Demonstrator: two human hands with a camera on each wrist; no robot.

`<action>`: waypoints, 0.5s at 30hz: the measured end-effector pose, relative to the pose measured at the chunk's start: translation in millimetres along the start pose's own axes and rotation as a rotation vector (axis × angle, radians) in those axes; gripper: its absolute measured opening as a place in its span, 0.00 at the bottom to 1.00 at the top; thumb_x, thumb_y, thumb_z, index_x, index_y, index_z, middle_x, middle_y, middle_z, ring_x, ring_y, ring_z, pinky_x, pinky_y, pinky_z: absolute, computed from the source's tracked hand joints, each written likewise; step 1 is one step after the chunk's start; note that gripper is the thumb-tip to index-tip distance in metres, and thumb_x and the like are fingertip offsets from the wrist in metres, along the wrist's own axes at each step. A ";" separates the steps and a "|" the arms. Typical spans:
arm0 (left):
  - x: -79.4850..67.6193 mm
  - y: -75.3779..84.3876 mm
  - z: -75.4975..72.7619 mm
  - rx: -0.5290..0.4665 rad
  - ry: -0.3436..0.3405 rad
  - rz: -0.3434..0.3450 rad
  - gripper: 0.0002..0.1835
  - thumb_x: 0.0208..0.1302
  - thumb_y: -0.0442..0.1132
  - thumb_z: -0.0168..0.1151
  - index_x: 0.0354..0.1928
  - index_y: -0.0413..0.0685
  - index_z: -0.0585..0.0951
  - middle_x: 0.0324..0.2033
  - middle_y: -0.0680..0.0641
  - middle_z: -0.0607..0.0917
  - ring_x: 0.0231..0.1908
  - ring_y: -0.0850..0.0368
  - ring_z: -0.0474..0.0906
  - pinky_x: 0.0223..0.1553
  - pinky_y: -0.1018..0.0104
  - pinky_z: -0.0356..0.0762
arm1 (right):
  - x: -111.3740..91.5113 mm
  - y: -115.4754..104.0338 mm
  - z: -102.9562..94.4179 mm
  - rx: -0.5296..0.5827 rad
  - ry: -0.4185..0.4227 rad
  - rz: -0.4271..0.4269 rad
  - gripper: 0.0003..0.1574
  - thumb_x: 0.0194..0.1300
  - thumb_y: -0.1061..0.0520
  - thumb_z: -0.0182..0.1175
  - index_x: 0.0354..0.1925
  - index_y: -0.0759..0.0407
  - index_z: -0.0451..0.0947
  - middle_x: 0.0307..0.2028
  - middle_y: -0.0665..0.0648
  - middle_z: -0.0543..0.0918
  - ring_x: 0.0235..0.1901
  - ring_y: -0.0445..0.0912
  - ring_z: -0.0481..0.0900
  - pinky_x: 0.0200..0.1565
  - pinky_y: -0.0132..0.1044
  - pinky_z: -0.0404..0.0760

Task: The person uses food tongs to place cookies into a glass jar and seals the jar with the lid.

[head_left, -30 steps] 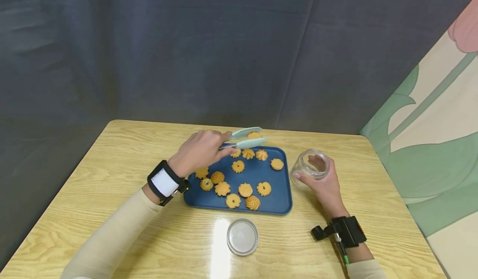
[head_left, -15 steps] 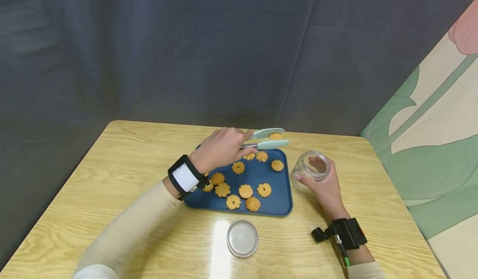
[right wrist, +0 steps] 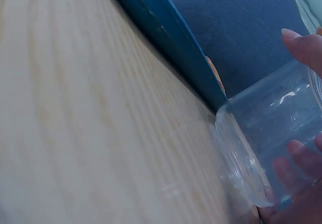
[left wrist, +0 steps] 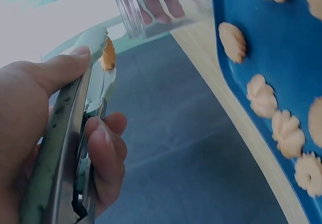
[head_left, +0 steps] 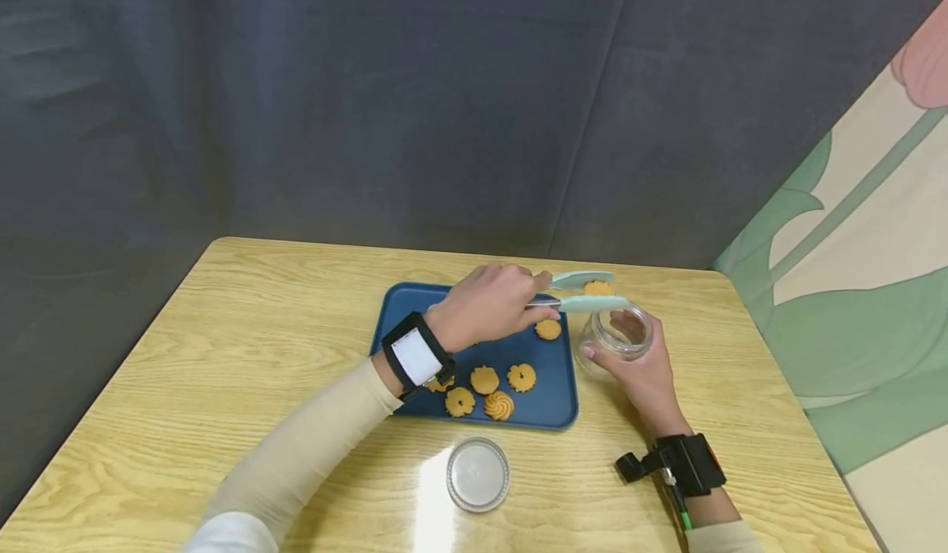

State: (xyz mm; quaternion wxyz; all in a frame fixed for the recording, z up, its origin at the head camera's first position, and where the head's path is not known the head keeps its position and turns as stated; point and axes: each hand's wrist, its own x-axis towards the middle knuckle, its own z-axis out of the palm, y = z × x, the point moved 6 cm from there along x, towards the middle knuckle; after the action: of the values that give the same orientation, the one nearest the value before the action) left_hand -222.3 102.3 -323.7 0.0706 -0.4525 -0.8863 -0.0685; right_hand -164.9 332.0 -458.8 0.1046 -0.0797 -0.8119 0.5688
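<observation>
My left hand (head_left: pixel 492 306) grips metal tongs (left wrist: pixel 65 143) with pale mint tips, thumb on one arm and fingers round the other. Pinched between the tips is a golden cookie (head_left: pixel 598 288), close above and behind the mouth of a clear jar (head_left: pixel 603 343). The jar shows nothing inside it. My right hand (head_left: pixel 644 368) holds the jar round its side, thumb in front and fingers behind, just right of the blue tray (head_left: pixel 551 372). Several cookies (head_left: pixel 499 406) lie on the tray; my left hand and wrist hide some of them in the head view.
A round clear lid (head_left: pixel 477 475) lies on the wooden table (head_left: pixel 333 487) in front of the tray. Behind the table hangs a dark curtain (head_left: pixel 415 109). A flower-patterned cloth (head_left: pixel 874 306) is on the right.
My left hand has moved right across the tray, carrying the cookie in the tongs from over the tray's back edge to the jar's mouth. My right hand and the jar have stayed put.
</observation>
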 end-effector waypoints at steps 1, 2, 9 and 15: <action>1.6 2.4 0.9 -0.002 -0.006 0.001 0.24 0.77 0.61 0.58 0.57 0.50 0.83 0.23 0.54 0.75 0.20 0.63 0.71 0.20 0.73 0.62 | -0.3 -0.2 0.0 0.004 -0.001 -0.001 0.57 0.60 0.54 0.79 0.76 0.46 0.56 0.72 0.58 0.71 0.69 0.42 0.70 0.63 0.22 0.68; 3.1 5.0 1.7 -0.001 -0.012 0.006 0.25 0.77 0.61 0.57 0.58 0.50 0.83 0.23 0.54 0.75 0.20 0.63 0.72 0.20 0.73 0.62 | -0.3 -0.3 -0.1 0.006 -0.002 -0.002 0.57 0.60 0.54 0.79 0.77 0.46 0.56 0.72 0.57 0.71 0.70 0.43 0.70 0.63 0.22 0.68; 11.0 19.3 9.4 -0.006 -0.036 0.030 0.28 0.77 0.62 0.57 0.63 0.49 0.82 0.24 0.55 0.78 0.21 0.65 0.74 0.21 0.73 0.67 | -0.3 -1.2 0.0 0.020 -0.018 0.022 0.61 0.62 0.54 0.78 0.80 0.50 0.51 0.72 0.54 0.69 0.70 0.43 0.69 0.62 0.24 0.69; 14.1 26.8 17.6 -0.009 -0.055 0.030 0.29 0.77 0.62 0.56 0.66 0.49 0.81 0.25 0.55 0.78 0.20 0.65 0.74 0.20 0.73 0.67 | -2.6 -2.2 -0.9 0.024 -0.020 0.051 0.63 0.62 0.54 0.78 0.81 0.52 0.49 0.70 0.51 0.67 0.66 0.41 0.68 0.58 0.22 0.70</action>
State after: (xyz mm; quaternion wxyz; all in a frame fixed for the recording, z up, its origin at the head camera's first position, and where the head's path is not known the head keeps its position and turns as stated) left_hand -209.8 132.3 -336.8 0.0451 -0.4678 -0.8807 -0.0587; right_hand -162.2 331.4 -456.6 0.0827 -0.0933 -0.8037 0.5818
